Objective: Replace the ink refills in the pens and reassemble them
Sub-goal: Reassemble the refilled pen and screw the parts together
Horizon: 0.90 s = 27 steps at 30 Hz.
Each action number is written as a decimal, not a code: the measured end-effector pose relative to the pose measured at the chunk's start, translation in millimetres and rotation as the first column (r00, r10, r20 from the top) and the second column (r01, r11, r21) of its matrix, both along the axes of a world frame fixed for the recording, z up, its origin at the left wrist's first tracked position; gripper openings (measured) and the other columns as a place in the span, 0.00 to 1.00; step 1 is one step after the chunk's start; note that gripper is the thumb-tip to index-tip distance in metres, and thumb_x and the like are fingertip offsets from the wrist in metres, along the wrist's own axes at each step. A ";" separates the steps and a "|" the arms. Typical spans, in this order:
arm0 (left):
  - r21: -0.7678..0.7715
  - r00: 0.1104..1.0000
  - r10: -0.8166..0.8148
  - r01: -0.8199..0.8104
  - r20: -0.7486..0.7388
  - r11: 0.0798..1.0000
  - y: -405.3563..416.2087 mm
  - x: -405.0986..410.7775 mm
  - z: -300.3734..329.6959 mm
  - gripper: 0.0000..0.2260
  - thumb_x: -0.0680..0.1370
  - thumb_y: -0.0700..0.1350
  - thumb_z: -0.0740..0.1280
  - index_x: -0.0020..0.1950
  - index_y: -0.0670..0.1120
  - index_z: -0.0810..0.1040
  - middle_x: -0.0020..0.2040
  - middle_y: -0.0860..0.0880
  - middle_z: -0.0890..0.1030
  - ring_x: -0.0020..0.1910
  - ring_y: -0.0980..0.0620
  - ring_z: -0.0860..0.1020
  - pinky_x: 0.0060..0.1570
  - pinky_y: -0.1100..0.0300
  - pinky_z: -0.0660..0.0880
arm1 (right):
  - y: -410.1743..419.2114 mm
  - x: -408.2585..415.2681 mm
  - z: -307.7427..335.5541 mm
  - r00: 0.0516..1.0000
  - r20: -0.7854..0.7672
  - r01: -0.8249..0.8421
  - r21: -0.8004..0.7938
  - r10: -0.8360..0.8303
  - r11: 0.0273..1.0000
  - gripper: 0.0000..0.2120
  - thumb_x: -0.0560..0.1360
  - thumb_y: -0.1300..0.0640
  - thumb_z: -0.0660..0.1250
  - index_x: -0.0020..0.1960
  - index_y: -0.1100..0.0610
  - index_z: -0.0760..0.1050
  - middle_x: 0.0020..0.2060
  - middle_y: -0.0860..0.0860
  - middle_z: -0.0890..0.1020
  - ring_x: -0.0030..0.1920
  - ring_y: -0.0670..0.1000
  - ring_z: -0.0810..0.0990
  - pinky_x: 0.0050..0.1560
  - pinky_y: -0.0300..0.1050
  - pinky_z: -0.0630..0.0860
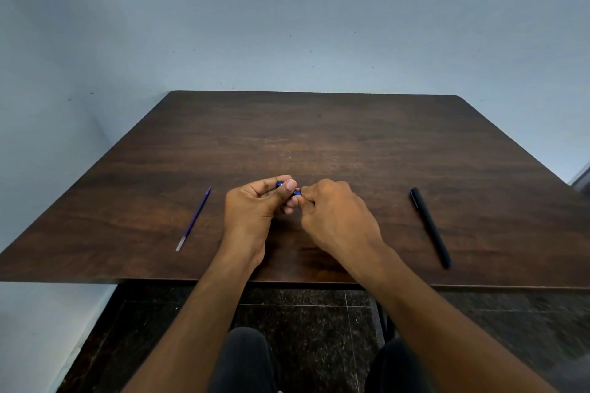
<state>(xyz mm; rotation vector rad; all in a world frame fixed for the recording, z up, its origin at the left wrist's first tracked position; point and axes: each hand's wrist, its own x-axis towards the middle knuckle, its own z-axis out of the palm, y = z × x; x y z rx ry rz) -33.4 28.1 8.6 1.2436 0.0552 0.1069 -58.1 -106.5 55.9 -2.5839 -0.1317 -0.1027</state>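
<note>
Nearest the camera, the person's knees in dark trousers (245,360) sit above a dark speckled floor (306,313), with both bare forearms reaching over the near edge of the brown wooden desk (319,124). Over the desk's middle, the left hand (255,204) and right hand (335,214) meet, each grip curled closed around an end of a small blue pen (289,188), mostly hidden by fingers. A blue ink refill (193,219) lies left of the hands, a black pen (430,226) lies well to their right, and a pale blue wall (287,25) rises behind.
</note>
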 end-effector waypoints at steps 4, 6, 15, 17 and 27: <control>-0.007 1.000 -0.005 0.005 -0.008 1.000 -0.4 -0.9 0.5 0.17 0.67 0.45 0.77 0.53 0.39 0.85 0.40 0.41 0.86 0.34 0.51 0.81 0.37 0.60 0.80 | 1.1 -1.1 1.2 1.000 0.006 0.018 -0.016 -0.018 1.000 0.11 0.80 0.50 0.64 0.56 0.52 0.82 0.44 0.53 0.80 0.40 0.54 0.76 0.37 0.45 0.67; -0.010 1.000 -0.004 0.004 -0.010 1.000 -0.3 -1.1 1.1 0.17 0.67 0.45 0.77 0.53 0.39 0.85 0.40 0.42 0.86 0.34 0.51 0.81 0.37 0.60 0.80 | 2.1 -1.7 1.6 1.000 0.010 0.018 -0.018 -0.018 1.000 0.11 0.80 0.50 0.64 0.56 0.52 0.82 0.44 0.52 0.80 0.40 0.54 0.77 0.38 0.46 0.68; -0.013 0.999 -0.036 0.036 -0.017 0.999 -1.0 -2.3 6.1 0.14 0.70 0.42 0.76 0.54 0.38 0.84 0.42 0.40 0.87 0.34 0.52 0.82 0.37 0.63 0.80 | -5.2 -7.5 -3.1 0.996 0.084 -0.003 -0.092 0.010 0.996 0.14 0.83 0.47 0.59 0.57 0.51 0.81 0.43 0.53 0.83 0.40 0.55 0.79 0.40 0.48 0.74; -0.002 0.998 -0.051 0.051 -0.035 0.999 -3.9 -2.0 7.5 0.12 0.72 0.40 0.75 0.54 0.38 0.84 0.40 0.41 0.86 0.34 0.53 0.81 0.37 0.62 0.80 | -9.7 -6.8 -2.5 0.998 0.062 -0.007 -0.076 0.011 0.997 0.15 0.83 0.45 0.60 0.54 0.51 0.82 0.39 0.51 0.80 0.37 0.53 0.77 0.38 0.47 0.72; 0.138 0.996 0.079 -0.073 -0.038 0.988 -7.9 10.6 14.0 0.09 0.78 0.42 0.71 0.58 0.43 0.84 0.42 0.43 0.86 0.36 0.54 0.78 0.42 0.60 0.78 | -43.3 -0.9 11.0 0.994 -0.056 0.090 -0.002 -0.090 0.996 0.17 0.77 0.49 0.71 0.31 0.52 0.73 0.26 0.48 0.73 0.26 0.46 0.71 0.25 0.40 0.62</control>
